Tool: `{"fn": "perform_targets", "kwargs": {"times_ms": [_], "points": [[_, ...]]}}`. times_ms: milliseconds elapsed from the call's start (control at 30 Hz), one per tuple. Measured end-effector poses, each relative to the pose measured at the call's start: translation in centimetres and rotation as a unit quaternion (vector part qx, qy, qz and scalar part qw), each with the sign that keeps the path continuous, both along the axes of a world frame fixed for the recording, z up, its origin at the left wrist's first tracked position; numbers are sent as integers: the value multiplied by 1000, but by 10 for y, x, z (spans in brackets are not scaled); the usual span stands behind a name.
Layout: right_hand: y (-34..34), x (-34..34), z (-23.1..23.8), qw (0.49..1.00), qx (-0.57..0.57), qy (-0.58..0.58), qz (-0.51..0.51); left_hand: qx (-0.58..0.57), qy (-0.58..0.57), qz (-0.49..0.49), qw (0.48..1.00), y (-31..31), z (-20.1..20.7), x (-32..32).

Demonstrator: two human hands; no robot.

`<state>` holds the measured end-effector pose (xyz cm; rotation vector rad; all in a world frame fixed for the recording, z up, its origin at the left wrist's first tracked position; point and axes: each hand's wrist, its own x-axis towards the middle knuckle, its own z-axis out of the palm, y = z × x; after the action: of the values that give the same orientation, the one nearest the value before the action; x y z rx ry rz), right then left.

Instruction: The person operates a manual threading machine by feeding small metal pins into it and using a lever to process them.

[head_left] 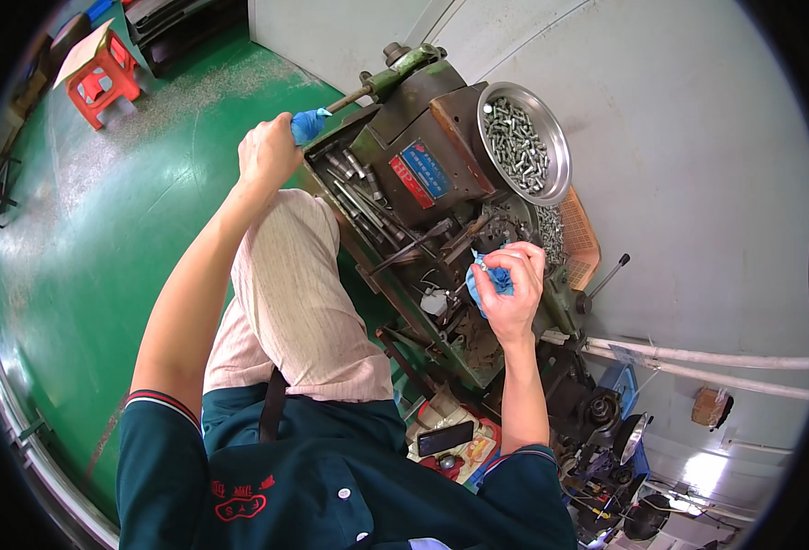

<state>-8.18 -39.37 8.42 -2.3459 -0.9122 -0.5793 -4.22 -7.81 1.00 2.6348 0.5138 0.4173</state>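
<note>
Overhead, left hand (269, 151) fingers clenched on blue-wrapped lever (311, 124), right hand (513, 289) fingers pinching blue cloth (491, 277) beside machine (423, 183) edge

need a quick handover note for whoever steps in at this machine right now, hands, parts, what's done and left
Left hand: closed around the blue-wrapped lever handle at the far-left end of the old bench machine.
Right hand: fingers pinching a blue cloth pad at the machine's work area; whether a part is under it cannot be seen.
Parts: round metal pan on top of the machine holds many small metal pieces; more lie by the orange crate beside it.
Done: how many pieces are machined cannot be told.
Left: the pan is well filled with pieces.
</note>
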Motion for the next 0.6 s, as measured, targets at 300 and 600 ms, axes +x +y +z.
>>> {"fn": "perform_targets", "kwargs": {"times_ms": [300,600], "points": [[1,0,1,1000,5,15,-12,-7,0,2,1000,-1,2,2],[-55,28,6,975,-83,-109,-173,-9,17,11,1000,-4,7,-2]]}}
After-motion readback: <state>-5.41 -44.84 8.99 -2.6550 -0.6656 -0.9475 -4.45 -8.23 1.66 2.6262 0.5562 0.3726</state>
